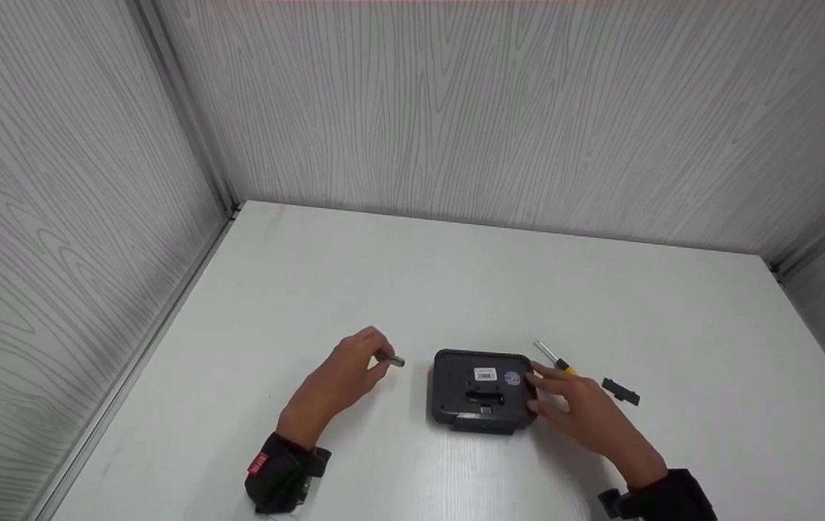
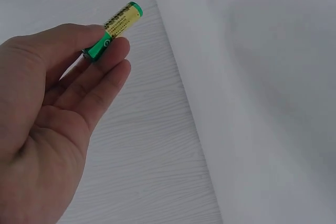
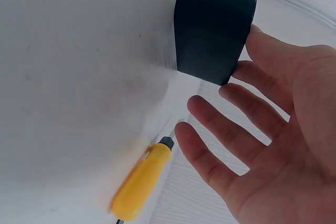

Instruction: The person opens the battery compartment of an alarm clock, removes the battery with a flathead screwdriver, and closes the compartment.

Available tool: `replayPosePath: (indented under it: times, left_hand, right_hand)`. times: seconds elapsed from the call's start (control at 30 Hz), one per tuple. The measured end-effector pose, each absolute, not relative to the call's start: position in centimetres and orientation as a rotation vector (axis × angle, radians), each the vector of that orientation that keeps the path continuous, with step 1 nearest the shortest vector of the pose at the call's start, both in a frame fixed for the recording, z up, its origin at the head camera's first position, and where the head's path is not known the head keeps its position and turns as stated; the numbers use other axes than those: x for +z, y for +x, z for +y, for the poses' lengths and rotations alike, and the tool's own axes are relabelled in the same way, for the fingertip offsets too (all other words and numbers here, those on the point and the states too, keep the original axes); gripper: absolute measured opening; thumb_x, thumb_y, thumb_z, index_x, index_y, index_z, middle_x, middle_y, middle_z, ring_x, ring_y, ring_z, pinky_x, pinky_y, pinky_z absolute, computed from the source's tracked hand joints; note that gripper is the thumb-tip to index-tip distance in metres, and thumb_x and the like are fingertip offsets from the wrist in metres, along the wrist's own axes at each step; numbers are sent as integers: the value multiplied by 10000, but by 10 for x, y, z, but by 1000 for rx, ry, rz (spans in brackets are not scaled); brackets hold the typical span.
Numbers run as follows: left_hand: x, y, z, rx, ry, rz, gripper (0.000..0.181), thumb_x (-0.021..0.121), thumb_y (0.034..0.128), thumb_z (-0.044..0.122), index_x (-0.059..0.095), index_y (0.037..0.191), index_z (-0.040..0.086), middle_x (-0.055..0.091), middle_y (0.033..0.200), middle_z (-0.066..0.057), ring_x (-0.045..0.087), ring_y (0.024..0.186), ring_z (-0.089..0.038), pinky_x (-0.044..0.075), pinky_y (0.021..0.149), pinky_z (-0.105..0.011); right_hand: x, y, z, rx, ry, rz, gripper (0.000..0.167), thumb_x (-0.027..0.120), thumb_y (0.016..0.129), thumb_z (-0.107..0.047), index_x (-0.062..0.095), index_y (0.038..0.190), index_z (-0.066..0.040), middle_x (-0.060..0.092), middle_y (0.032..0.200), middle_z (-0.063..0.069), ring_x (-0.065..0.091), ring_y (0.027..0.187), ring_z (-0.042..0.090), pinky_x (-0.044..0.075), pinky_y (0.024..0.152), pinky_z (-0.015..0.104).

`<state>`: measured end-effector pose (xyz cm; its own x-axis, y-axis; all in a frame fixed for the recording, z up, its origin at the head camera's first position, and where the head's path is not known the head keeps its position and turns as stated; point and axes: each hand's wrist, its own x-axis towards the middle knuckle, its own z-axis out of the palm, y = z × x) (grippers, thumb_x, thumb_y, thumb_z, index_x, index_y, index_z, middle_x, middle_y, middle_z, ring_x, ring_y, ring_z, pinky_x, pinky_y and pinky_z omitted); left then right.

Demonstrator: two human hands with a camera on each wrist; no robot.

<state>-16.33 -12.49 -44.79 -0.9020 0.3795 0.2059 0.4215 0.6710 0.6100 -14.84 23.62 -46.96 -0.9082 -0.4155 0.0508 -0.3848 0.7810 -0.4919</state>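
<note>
The left hand [image 1: 344, 373] pinched a small battery [image 2: 116, 30] between its thumb and fingertips, the free end sticking out past the fingers towards the right hand [image 1: 582, 412]. The battery was a short, shiny cylinder, mostly gold-yellow, with green at the pinched end and a green rim at the other. Rows of tiny dark print ran along the gold part, too small to read, and a little round pale mark stood on the green.

The right hand, fingers spread, touched the near edge of a black box [image 1: 449, 383] to its left, on the surface [image 1: 354, 275] between the two hands. The box had rounded corners, a long slot [image 1: 485, 397], a white label [image 1: 485, 374] with a barcode and unreadable print, and a round bluish sticker [image 1: 512, 378].

Just beyond the right hand lay a screwdriver [image 3: 142, 182] with a yellow handle; to that hand's right lay a small black cover [image 1: 621, 391]. Behind the left hand, its black wristband [image 1: 278, 474] bore a red tag [image 1: 257, 464] with pale, illegible lettering.
</note>
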Motion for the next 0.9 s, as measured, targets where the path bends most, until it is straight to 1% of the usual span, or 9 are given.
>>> replayPosePath:
  times: [0.17,0.3,0.47,0.6,0.77,0.9]
  left_hand:
    - [-455,-164,-131,-1073,-580,-2859,148,663,854,-44,637,973,40,630,956,-67,641,925,-186,571,861,-350]
    - [-460,-163,-135,-1060,-527,-2863,160,675,841,-59,660,977,24,635,958,-76,644,933,-209,568,860,-365]
    - [-466,-162,-140,-1030,-424,-2904,236,665,846,-72,687,1072,-7,633,1020,-93,654,1008,-246,561,904,-374]
    - [-471,-161,-143,-942,-381,-2970,295,637,866,-74,676,1150,0,609,1070,-93,647,1063,-244,555,926,-363]
    - [-477,-159,-146,-885,-374,-3006,278,589,887,-98,666,1132,10,572,1084,-77,635,1090,-240,548,933,-360]
    - [-483,-157,-150,-839,-376,-2995,279,597,860,-132,665,1083,22,585,1053,-70,637,1093,-247,542,944,-359]
  right_hand:
    - [-467,-147,237,-791,-685,2918,454,694,891,-267,630,1280,-42,549,1417,119,541,1273,380,482,998,540]
    - [-466,-146,236,-791,-678,2919,449,693,892,-276,636,1276,-49,554,1413,118,542,1270,383,478,999,548]
    - [-467,-146,236,-779,-655,2919,447,711,877,-262,642,1272,-65,555,1412,112,545,1274,370,481,1005,535]
    - [-467,-147,237,-763,-645,2929,440,720,870,-253,648,1267,-77,561,1405,111,550,1268,366,489,995,531]
    - [-468,-147,237,-768,-629,2920,433,717,873,-251,651,1266,-83,561,1407,105,547,1274,358,491,996,528]
    - [-470,-147,236,-777,-634,2918,431,717,873,-260,655,1263,-89,570,1400,97,554,1270,350,494,994,519]
